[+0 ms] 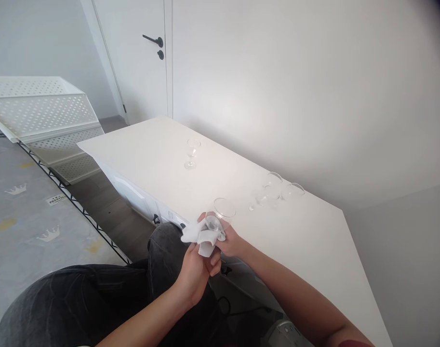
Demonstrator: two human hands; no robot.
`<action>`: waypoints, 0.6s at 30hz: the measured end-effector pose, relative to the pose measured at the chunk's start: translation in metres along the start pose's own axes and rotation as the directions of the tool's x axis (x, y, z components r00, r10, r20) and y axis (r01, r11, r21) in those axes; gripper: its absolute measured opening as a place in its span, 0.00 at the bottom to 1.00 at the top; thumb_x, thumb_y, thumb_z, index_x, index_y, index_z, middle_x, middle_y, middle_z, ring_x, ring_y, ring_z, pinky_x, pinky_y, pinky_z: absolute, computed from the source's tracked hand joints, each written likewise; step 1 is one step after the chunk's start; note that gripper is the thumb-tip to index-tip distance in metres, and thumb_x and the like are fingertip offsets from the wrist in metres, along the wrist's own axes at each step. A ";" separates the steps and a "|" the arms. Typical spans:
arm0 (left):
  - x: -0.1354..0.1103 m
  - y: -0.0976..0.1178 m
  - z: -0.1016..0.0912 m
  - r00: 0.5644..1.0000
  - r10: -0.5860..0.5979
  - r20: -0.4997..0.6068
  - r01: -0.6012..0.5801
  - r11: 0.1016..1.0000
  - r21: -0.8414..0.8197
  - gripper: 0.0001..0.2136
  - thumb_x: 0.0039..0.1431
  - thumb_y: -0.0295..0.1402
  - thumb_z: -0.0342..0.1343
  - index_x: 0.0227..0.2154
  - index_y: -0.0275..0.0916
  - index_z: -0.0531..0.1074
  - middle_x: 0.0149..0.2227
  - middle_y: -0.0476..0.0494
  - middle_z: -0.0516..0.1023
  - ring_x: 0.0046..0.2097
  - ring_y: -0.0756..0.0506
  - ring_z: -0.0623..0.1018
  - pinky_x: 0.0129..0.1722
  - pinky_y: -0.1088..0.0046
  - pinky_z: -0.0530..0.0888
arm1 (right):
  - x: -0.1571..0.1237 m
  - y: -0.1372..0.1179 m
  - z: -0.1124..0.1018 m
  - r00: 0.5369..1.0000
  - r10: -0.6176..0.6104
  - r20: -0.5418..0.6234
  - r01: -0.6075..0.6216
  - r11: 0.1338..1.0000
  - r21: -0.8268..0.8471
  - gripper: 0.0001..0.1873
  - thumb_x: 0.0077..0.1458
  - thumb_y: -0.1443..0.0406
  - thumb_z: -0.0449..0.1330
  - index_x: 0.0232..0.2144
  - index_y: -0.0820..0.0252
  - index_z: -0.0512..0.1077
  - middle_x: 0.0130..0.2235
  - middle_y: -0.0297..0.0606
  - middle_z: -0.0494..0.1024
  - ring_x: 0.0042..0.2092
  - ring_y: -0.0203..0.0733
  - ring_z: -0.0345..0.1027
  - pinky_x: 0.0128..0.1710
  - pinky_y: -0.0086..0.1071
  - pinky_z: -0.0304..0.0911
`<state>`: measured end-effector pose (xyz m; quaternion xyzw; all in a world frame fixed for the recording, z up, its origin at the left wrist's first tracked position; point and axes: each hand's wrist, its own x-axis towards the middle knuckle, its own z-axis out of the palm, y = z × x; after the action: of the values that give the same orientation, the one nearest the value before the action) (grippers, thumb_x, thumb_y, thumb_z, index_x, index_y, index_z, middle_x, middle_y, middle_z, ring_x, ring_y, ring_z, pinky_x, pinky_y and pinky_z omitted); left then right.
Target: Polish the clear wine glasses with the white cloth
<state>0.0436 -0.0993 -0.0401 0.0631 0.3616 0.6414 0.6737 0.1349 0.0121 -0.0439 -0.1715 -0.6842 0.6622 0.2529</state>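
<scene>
Fingers of left hand (196, 272) pinch soft white cloth (201, 237) against clear round glass (224, 211) gripped by right hand (232, 243).

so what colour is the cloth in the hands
The cloth is plain white, bunched against the clear glass; head view shows it best.

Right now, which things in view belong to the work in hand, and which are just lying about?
In hand: glass, held by right hand; white cloth, in left hand.
Lying about: stemmed glass and glass cluster on table; perforated rack; door.
</scene>
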 end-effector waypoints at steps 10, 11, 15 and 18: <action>0.003 0.054 -0.027 0.819 0.531 0.217 -0.538 0.578 0.614 0.28 0.63 0.41 0.64 0.64 0.47 0.64 0.66 0.38 0.67 0.68 0.35 0.66 0.63 0.57 0.69 | 0.012 0.004 -0.021 0.966 0.228 0.121 -0.256 0.906 0.336 0.29 0.50 0.43 0.70 0.38 0.62 0.74 0.32 0.35 0.73 0.32 0.36 0.65 0.32 0.30 0.63; 0.003 0.056 -0.028 0.838 0.462 0.292 -0.539 0.615 0.575 0.29 0.64 0.43 0.63 0.66 0.47 0.62 0.66 0.36 0.68 0.68 0.34 0.66 0.63 0.55 0.69 | 0.012 0.004 -0.021 0.940 0.230 0.253 -0.306 0.897 0.319 0.29 0.48 0.44 0.72 0.37 0.62 0.74 0.30 0.34 0.72 0.31 0.35 0.63 0.31 0.30 0.61; 0.006 0.049 -0.029 0.816 0.432 0.383 -0.573 0.690 0.443 0.25 0.68 0.44 0.59 0.63 0.46 0.63 0.61 0.33 0.74 0.62 0.34 0.75 0.58 0.53 0.75 | 0.006 0.006 -0.011 0.942 0.164 0.291 -0.188 0.981 0.056 0.23 0.54 0.48 0.69 0.36 0.61 0.72 0.33 0.34 0.72 0.34 0.36 0.64 0.36 0.31 0.62; 0.009 0.042 -0.031 0.716 0.635 0.291 -0.649 0.451 0.612 0.23 0.65 0.39 0.64 0.60 0.45 0.66 0.60 0.36 0.73 0.63 0.35 0.74 0.62 0.51 0.71 | 0.002 0.005 -0.003 0.997 0.042 0.057 -0.023 0.956 -0.294 0.18 0.59 0.52 0.64 0.42 0.59 0.72 0.39 0.37 0.75 0.38 0.39 0.65 0.41 0.34 0.63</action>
<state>-0.0093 -0.0952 -0.0432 0.4413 0.5110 0.6681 0.3126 0.1340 0.0159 -0.0488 -0.1976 -0.7794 0.5627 0.1922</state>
